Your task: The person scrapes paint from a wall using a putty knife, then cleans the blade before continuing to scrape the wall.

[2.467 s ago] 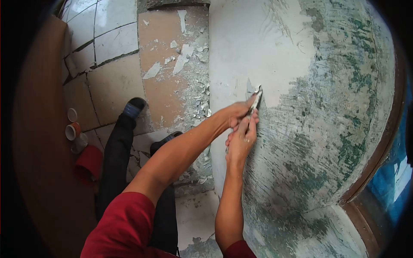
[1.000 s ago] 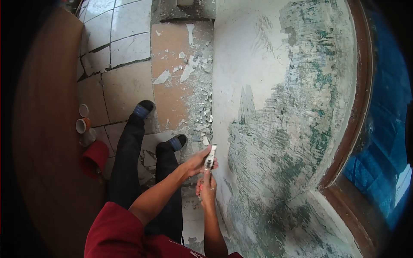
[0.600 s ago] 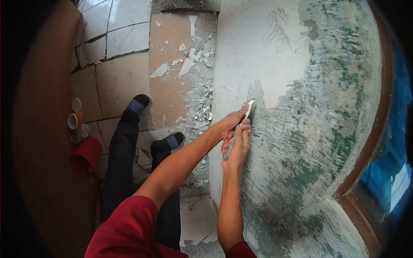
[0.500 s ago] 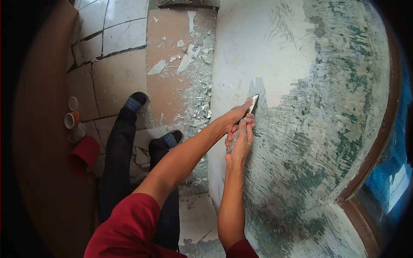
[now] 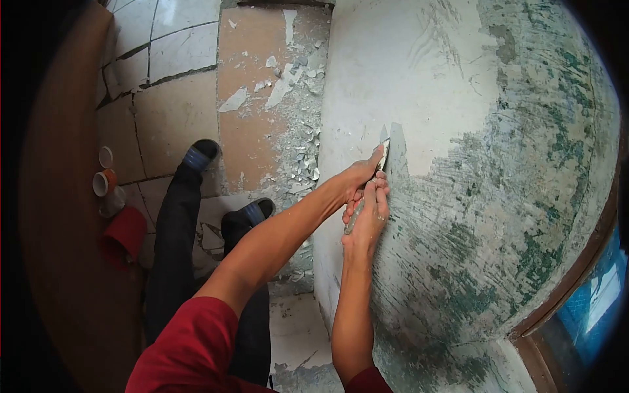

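Note:
Both my hands are wrapped around one scraper (image 5: pixel 384 154), its narrow metal blade pointing up and slightly right against the wall (image 5: pixel 419 85). My left hand (image 5: pixel 362 175) is closed near the blade, with its thumb along the metal. Just below, my right hand (image 5: pixel 368 219) grips the handle, whose dusty end shows beside the palm. Around the blade tip, grey scraped strips cut into the white paint. Right of them the surface is rough, with grey and green patches. My fingers hide the middle of the scraper.
Paint flakes (image 5: pixel 308 157) and larger chips litter the floor along the wall's foot. My sandalled feet (image 5: pixel 201 156) stand on cracked tiles. A red bucket (image 5: pixel 124 236) and several small cups (image 5: pixel 103 183) are at left. A brown frame (image 5: pixel 563 295) edges the wall at right.
The blade tip has shifted a little left across the wall, toward the left scraped strip. Both hands keep the same grip. The view has turned slightly.

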Available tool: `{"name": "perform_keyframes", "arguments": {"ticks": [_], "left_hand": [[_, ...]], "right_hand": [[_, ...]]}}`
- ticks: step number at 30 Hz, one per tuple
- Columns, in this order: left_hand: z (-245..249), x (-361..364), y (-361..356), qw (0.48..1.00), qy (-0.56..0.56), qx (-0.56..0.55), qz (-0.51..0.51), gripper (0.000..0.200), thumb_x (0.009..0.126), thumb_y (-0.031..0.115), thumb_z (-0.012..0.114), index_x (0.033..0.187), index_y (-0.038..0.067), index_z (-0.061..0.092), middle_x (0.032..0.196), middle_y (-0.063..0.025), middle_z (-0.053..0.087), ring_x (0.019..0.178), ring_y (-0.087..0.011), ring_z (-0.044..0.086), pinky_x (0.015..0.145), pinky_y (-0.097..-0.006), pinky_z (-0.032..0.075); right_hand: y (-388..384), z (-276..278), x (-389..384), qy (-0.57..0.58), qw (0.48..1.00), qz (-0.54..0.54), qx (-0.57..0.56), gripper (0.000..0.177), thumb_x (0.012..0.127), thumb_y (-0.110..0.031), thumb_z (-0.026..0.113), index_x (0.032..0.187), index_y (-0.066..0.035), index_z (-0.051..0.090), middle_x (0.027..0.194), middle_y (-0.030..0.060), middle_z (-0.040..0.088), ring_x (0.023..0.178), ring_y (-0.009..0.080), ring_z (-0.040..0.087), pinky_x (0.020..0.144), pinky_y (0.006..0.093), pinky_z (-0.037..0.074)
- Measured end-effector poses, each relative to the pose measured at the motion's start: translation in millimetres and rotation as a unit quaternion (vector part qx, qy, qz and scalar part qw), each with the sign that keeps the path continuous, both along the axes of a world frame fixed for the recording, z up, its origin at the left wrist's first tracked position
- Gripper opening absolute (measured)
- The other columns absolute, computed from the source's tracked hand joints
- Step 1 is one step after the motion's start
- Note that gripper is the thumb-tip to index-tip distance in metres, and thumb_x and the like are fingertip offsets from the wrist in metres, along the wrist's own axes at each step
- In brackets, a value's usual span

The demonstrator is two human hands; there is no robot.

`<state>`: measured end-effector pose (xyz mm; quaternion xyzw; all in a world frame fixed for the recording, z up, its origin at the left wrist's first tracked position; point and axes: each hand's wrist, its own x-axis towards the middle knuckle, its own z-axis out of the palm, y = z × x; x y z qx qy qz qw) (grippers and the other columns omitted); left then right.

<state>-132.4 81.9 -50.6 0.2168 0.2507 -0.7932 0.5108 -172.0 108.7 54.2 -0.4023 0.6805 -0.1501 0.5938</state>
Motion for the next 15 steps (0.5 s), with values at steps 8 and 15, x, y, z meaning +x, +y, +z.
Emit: {"name": "perform_keyframes", "arguments": {"ticks": [8,15], "left_hand": [[-1,9,4,0.999,-0.024,-0.020,-0.027,0.061,0.080,0.071,0.045,0.057,0.015,0.034,0.049,0.0002,0.040,0.055,-0.0146,0.053,0.036,-0.0243,0.041],[10,15,5,1.000,0.007,-0.014,-0.025,0.063,0.078,0.073,0.046,0.057,0.015,0.033,0.049,-0.0004,0.040,0.054,-0.0162,0.052,0.044,-0.0266,0.044]], "right_hand": [[7,-5,6,-0.026,0.999,-0.036,-0.008,0.018,0.092,-0.023,0.051,0.101,-0.007,0.051,0.064,0.0003,0.047,0.042,0.0069,0.041,0.033,0.0204,0.032],[10,4,15,-0.024,0.999,-0.029,-0.031,0.015,0.092,-0.023,0.051,0.096,-0.008,0.050,0.063,-0.0002,0.046,0.040,0.0069,0.041,0.033,0.0201,0.032]]}}
